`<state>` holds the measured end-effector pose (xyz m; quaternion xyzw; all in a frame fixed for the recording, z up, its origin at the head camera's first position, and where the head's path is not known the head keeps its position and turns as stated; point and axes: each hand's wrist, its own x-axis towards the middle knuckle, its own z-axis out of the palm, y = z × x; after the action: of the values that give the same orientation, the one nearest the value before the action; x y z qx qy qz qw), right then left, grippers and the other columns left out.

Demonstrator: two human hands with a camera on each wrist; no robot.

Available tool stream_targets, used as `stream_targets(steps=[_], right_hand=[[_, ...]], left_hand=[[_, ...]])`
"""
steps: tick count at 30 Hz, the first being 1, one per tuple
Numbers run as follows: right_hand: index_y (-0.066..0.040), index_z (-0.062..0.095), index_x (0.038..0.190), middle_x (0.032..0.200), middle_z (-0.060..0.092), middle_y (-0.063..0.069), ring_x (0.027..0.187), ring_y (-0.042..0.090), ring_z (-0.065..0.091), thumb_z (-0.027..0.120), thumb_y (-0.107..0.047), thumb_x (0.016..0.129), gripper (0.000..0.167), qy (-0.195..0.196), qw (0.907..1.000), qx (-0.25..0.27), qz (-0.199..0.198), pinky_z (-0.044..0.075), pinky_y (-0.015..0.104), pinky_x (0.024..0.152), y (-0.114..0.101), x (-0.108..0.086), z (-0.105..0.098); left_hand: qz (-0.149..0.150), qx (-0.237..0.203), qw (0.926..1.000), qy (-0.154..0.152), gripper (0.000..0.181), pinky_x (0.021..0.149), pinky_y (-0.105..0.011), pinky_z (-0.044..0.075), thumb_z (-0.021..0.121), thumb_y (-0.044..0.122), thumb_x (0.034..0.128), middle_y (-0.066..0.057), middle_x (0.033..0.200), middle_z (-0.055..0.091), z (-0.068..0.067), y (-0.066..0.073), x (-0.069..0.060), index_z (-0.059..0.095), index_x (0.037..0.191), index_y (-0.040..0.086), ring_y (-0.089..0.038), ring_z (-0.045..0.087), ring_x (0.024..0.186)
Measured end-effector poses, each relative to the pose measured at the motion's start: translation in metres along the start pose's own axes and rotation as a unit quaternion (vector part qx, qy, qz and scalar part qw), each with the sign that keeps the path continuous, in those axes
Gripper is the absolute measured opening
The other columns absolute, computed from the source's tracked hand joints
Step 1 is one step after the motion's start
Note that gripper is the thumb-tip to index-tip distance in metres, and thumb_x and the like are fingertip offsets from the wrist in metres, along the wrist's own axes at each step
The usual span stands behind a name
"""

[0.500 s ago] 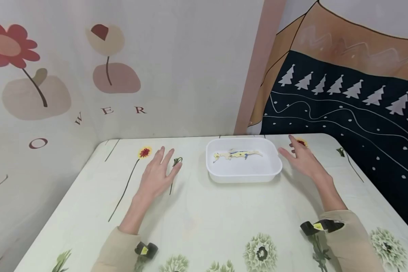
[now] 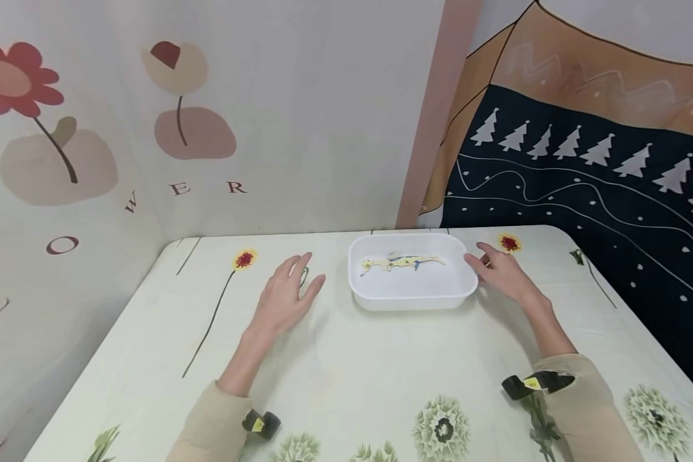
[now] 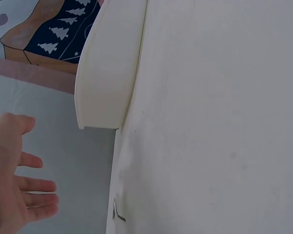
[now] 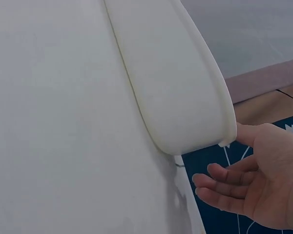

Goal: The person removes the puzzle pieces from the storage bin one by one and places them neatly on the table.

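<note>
A white plastic tray (image 2: 412, 303) stands toward the back of the table, with a thin yellow-and-blue figure shaped like a lizard or dragon (image 2: 407, 262) lying flat inside. To the tray's left, my left hand (image 2: 282, 303) hovers apart from it, fingers extended and thumb spread. My right hand (image 2: 507, 276) is at the tray's right end. In the right wrist view, the thumb of the right hand (image 4: 271, 168) meets the rim of the tray (image 4: 185, 83), while the other fingers bend loosely below it, holding nothing.
A white cloth printed with flowers covers the table (image 2: 346, 366). Behind it hangs a pale curtain (image 2: 323, 128) with flower prints, and at the right a dark cloth (image 2: 554, 186) with white trees. Dark wrist cameras (image 2: 261, 425) sit at both sleeves.
Both hands have moved inward toward the tray, the left one rightward and the right one leftward to the tray's end. The tray and the figure stay in place.
</note>
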<state>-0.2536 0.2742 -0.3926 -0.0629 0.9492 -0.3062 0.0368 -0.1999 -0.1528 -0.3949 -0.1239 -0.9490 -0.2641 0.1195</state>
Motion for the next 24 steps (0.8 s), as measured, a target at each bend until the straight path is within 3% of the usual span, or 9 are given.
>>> stream_targets(steps=[6,11,18,24], right_hand=[[0.014,0.043,0.143,0.093,0.062,0.017,0.077,0.024,0.058,0.050,-0.034,0.107,0.061,0.003,0.9998,0.009,-0.018,0.049,0.030,0.070,-0.002,0.001,0.005],[0.014,0.052,0.134,0.080,0.057,0.011,0.066,0.021,0.054,0.054,-0.017,0.104,0.043,0.016,0.9989,0.009,-0.043,0.045,0.026,0.058,-0.004,0.002,0.009],[0.011,0.055,0.129,0.077,0.050,0.007,0.067,0.021,0.055,0.053,-0.012,0.101,0.036,-0.002,0.9992,0.021,-0.034,0.046,0.026,0.056,-0.007,0.004,0.012],[0.011,0.055,0.129,0.076,0.050,0.008,0.067,0.021,0.056,0.053,-0.011,0.101,0.036,-0.016,0.9989,0.030,-0.033,0.047,0.025,0.057,-0.012,0.003,0.016]], left_hand=[[0.010,-0.022,0.9997,-0.004,0.064,0.105,-0.059,0.040,0.051,0.048,0.1028,-0.021,0.145,0.049,0.006,0.008,0.002,0.043,0.151,0.007,-0.040,0.048,0.132],[0.022,-0.038,0.9990,-0.003,0.061,0.106,-0.057,0.041,0.052,0.045,0.1037,-0.020,0.143,0.052,0.009,0.015,0.003,0.046,0.149,0.006,-0.039,0.048,0.131],[0.044,-0.046,0.9980,0.002,0.055,0.106,-0.054,0.041,0.054,0.039,0.1041,-0.020,0.140,0.054,0.017,0.026,0.007,0.048,0.147,0.004,-0.037,0.050,0.130],[0.063,-0.053,0.9965,0.011,0.050,0.099,-0.051,0.047,0.057,0.031,0.1030,-0.018,0.134,0.057,0.023,0.036,0.012,0.050,0.144,0.003,-0.035,0.055,0.122]])
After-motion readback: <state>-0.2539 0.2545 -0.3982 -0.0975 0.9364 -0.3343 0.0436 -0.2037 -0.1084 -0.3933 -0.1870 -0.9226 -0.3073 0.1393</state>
